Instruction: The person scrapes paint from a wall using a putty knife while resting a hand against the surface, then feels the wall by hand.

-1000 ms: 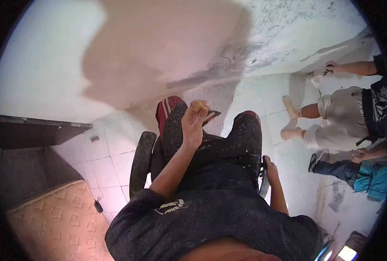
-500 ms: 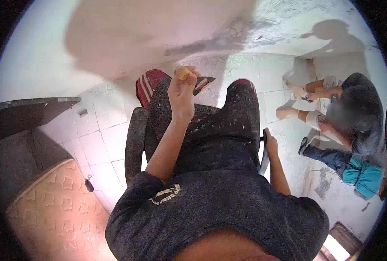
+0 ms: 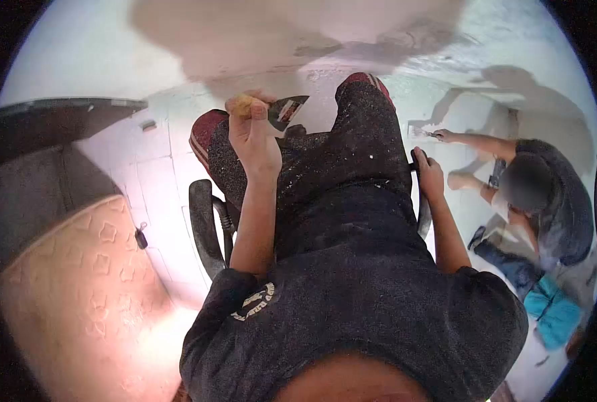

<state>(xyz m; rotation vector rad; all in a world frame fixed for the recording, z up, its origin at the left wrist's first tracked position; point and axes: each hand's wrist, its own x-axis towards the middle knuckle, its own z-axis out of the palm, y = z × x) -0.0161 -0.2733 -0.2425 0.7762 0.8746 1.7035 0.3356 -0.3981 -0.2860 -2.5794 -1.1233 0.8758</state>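
Note:
My left hand point(image 3: 255, 144) is closed round the yellowish handle of a scraper point(image 3: 287, 112), whose dark, flat blade points right above my lap. On the right, my right hand point(image 3: 430, 175) has its fingers wrapped over the front end of the black chair armrest point(image 3: 424, 213). My dark trousers point(image 3: 338, 151) are speckled with white bits.
At the right a crouching person point(image 3: 556, 194) holds a flat tool point(image 3: 422, 132) near the floor. Another person in teal point(image 3: 553, 311) is beyond. A patterned mattress point(image 3: 90, 295), dark furniture point(image 3: 37, 144) and a small black object point(image 3: 141, 238) are at left.
My left hand has moved left with the scraper, and the view has shifted. The crouching person's arm now reaches out with the flat tool. My right hand stays on the armrest.

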